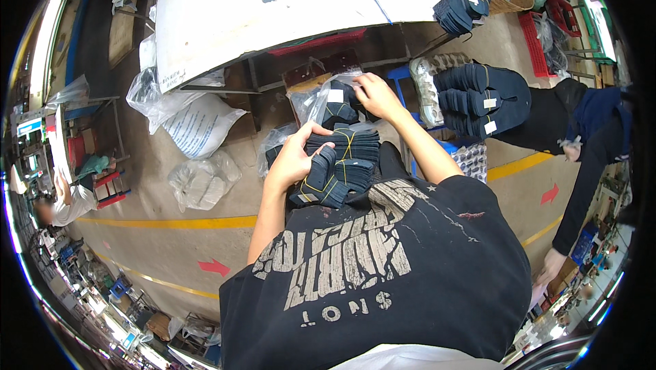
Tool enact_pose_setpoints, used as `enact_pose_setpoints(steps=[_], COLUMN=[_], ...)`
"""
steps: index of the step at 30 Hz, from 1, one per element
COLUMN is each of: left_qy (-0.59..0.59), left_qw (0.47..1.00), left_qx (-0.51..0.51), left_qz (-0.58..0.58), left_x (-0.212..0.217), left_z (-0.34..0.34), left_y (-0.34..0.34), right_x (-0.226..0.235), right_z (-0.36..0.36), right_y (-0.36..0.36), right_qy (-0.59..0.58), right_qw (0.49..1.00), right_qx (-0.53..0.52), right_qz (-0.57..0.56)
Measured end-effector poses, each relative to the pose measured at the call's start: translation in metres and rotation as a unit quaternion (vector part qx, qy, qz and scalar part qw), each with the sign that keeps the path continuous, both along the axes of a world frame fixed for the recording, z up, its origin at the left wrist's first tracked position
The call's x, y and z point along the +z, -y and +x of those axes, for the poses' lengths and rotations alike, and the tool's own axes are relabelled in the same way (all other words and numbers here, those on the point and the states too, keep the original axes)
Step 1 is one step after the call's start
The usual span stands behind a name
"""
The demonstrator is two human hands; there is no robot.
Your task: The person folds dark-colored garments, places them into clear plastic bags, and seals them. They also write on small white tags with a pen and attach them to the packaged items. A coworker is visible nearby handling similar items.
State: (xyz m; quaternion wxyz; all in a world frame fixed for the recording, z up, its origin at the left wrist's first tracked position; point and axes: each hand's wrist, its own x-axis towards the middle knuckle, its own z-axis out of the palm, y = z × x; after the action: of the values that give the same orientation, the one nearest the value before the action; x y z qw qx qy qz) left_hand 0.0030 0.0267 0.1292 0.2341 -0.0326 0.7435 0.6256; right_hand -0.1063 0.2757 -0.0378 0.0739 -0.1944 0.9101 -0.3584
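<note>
Tied bundles of dark navy cut pieces [352, 143], bound with yellow string, lie stacked against my lap. My left hand [292, 159] grips the left side of this stack, thumb and fingers bent around its edge. Just beyond is a clear plastic bag [311, 105] with more dark pieces and a white label [335, 96] inside. At the bag's upper right edge, my right hand [380, 99] pinches the plastic, its fingers curled inward. A smaller folded bundle [321, 165] leans below my left thumb.
A white table [273, 21] stands ahead, with a blue pen [378, 4] and another dark bundle [465, 2] on it. At right, dark bundles [482, 97] lie beside a person's leg. Filled sacks [203, 126] and a clear bag [203, 183] sit on the floor at left.
</note>
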Motion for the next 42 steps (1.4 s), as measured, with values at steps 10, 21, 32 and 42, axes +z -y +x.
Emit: enact_pose_setpoints(steps=[10, 21, 32, 42], left_qy=[0.009, 0.035, 0.019, 0.058], left_qw=[1.000, 0.998, 0.956, 0.959], left_qx=[0.001, 0.044, -0.027, -0.095], left_qz=[0.012, 0.017, -0.292, -0.260], left_x=[-0.010, -0.047, -0.062, -0.046], left_z=[-0.002, -0.001, -0.021, -0.024], left_y=[0.000, 0.004, -0.018, -0.011], right_x=[-0.022, 0.033, 0.021, 0.106], right_z=[0.036, 0.092, 0.098, 0.084], right_y=[-0.050, -0.050, -0.005, -0.010], right_qy=[0.130, 0.123, 0.178, 0.075], right_qw=[0.963, 0.921, 0.904, 0.985], right_qx=[-0.234, -0.282, -0.211, 0.068], right_qz=[0.027, -0.239, -0.327, -0.139])
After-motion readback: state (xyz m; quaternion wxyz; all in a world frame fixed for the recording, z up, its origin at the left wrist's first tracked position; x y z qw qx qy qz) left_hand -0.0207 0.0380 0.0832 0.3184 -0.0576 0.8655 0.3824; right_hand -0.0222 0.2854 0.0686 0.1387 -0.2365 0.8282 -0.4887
